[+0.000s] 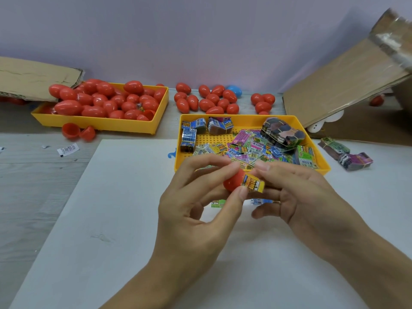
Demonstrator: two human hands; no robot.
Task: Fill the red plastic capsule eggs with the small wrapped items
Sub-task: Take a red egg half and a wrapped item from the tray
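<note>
Red egg half at frame centre is sitting in the left hand, its grip curling round it, while the right hand is pinching a yellow packet at its mouth. Stuffing is underway; next calls for pushing it fully inside, I reckon.

Bright, even light — edges bowed, corners perhaps slightly blurred.
</note>
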